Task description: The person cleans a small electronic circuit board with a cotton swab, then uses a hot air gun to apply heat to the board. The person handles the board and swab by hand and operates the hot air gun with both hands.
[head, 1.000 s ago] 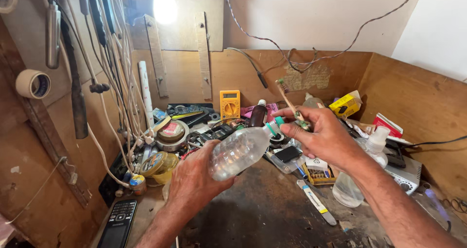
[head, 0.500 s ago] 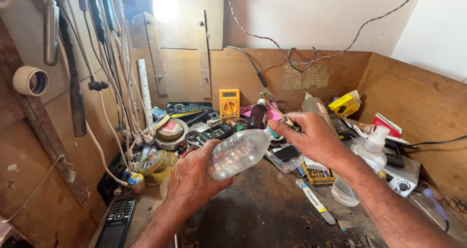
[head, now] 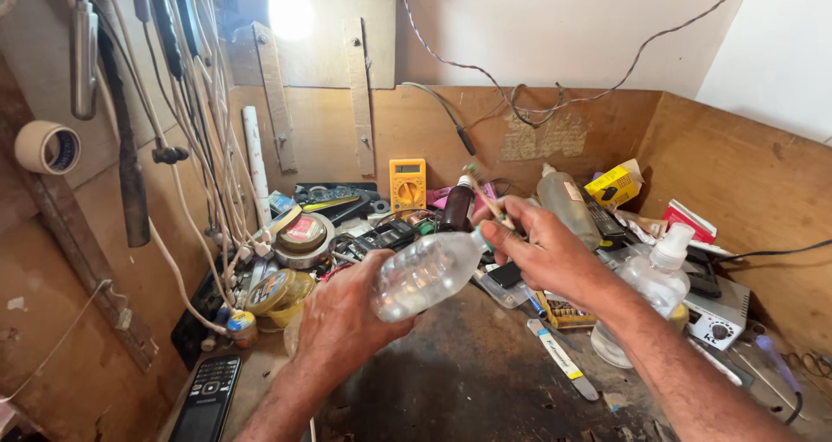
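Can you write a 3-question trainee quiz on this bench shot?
1. True or false: the left hand holds the clear bottle tilted, not upright.
2. What is the right hand doing? A) gripping the phone B) pinching a thin stick at the bottle's mouth C) resting flat on the bench
3. What colour is the multimeter by the back wall?

Key: 1 true; 2 B; 3 yellow.
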`<state>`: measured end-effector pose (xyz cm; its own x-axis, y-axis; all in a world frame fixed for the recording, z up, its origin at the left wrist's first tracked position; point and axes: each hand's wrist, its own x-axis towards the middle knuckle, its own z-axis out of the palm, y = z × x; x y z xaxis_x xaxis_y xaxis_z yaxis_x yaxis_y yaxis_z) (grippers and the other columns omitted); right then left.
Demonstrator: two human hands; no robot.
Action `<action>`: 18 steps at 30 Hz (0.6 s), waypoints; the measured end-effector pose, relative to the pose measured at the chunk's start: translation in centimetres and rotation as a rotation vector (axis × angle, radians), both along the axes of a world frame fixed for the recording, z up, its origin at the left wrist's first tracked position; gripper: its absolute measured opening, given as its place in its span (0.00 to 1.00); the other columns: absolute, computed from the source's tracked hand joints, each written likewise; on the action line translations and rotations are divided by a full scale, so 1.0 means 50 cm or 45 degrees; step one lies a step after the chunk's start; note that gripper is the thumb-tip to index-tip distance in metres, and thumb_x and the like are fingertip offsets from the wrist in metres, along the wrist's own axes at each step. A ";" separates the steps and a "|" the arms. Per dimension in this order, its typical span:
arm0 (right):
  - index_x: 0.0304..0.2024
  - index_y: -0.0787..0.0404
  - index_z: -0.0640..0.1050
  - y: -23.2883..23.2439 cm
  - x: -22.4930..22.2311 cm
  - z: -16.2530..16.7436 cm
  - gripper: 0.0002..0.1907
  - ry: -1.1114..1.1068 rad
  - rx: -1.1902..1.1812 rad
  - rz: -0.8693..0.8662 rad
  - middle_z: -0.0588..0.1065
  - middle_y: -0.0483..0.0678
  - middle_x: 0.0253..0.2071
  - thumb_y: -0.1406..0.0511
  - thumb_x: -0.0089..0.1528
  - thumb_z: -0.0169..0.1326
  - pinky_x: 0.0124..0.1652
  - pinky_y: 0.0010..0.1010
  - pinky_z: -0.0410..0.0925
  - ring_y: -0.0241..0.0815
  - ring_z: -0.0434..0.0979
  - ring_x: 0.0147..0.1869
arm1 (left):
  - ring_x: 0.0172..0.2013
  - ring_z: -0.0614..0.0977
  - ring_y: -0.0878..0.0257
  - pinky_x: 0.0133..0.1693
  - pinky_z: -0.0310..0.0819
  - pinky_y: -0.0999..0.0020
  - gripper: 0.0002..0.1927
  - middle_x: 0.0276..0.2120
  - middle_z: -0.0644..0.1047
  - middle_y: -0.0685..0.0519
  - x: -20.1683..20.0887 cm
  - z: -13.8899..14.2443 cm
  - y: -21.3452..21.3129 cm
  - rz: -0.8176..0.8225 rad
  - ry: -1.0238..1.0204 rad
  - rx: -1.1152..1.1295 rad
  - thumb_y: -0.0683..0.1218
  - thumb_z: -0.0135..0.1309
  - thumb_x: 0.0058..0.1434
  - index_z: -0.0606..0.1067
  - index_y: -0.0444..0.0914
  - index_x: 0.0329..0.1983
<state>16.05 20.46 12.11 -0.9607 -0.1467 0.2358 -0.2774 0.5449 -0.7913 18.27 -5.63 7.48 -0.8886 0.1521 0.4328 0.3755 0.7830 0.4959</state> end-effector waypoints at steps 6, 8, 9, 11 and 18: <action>0.36 0.61 0.74 -0.006 -0.029 -0.032 0.22 0.299 0.250 -0.135 0.67 0.40 0.20 0.49 0.69 0.50 0.20 0.27 0.58 0.28 0.63 0.21 | 0.46 0.82 0.48 0.47 0.75 0.51 0.42 0.42 0.81 0.48 -0.003 -0.002 0.001 0.020 -0.042 -0.024 0.56 0.73 0.39 0.72 0.50 0.61; 0.36 0.63 0.74 -0.005 -0.033 -0.036 0.24 0.249 0.292 -0.226 0.67 0.42 0.20 0.49 0.70 0.51 0.20 0.29 0.58 0.30 0.63 0.21 | 0.45 0.82 0.48 0.46 0.74 0.51 0.42 0.41 0.81 0.49 -0.004 -0.004 0.002 -0.008 0.022 -0.043 0.56 0.73 0.39 0.72 0.49 0.60; 0.36 0.65 0.73 -0.004 -0.032 -0.038 0.25 0.123 0.234 -0.248 0.66 0.43 0.20 0.49 0.69 0.50 0.20 0.31 0.58 0.32 0.62 0.20 | 0.45 0.82 0.48 0.46 0.74 0.51 0.43 0.41 0.81 0.49 -0.004 -0.005 0.003 -0.021 0.049 -0.053 0.57 0.73 0.39 0.72 0.48 0.60; 0.38 0.63 0.73 -0.001 -0.027 -0.039 0.22 -0.031 0.046 -0.187 0.66 0.43 0.20 0.50 0.68 0.50 0.19 0.32 0.56 0.33 0.60 0.18 | 0.44 0.82 0.48 0.46 0.74 0.50 0.42 0.40 0.81 0.48 -0.004 -0.008 0.003 -0.006 0.083 -0.022 0.57 0.73 0.39 0.72 0.48 0.60; 0.39 0.64 0.74 -0.021 -0.015 -0.029 0.22 0.136 0.106 -0.207 0.67 0.42 0.18 0.50 0.67 0.51 0.18 0.30 0.58 0.31 0.62 0.18 | 0.44 0.81 0.47 0.46 0.74 0.50 0.42 0.43 0.81 0.47 -0.010 -0.012 -0.002 -0.006 0.083 -0.011 0.57 0.73 0.38 0.72 0.48 0.60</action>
<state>15.29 19.40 10.64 -0.9435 -0.0153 0.3310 -0.2605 0.6515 -0.7125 17.75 -5.73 6.85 -0.8579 0.1601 0.4883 0.4104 0.7854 0.4635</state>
